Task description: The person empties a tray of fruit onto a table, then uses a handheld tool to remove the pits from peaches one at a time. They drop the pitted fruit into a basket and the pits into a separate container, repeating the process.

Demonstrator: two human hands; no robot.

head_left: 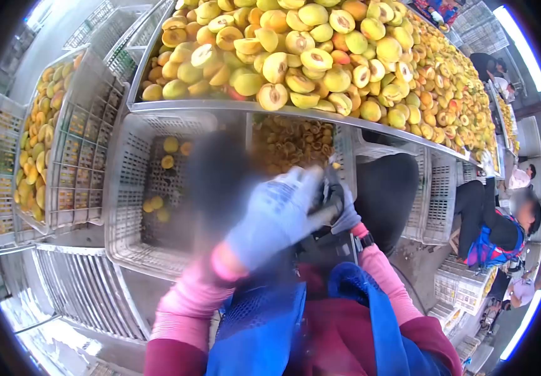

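My left hand (270, 216), in a pale glove, is in front of my lap, its fingers curled towards my right hand and their tips smeared by motion. My right hand (345, 210), also gloved, is closed around a dark object (328, 191) whose kind I cannot make out. The two hands meet or nearly meet; anything between them is hidden. Beyond them, halved yellow peaches (316, 59) lie heaped on a metal-edged table (220, 105). Below its edge, a crate holds brownish pits or scraps (292, 141).
To the left, a plastic crate (123, 188) holds a few peaches (170, 145). Another crate (82, 150), full of peaches, stands farther left. A slatted metal rack (88, 288) is at lower left. At right, a seated person (502, 235) and stacked crates (439, 194) are visible.
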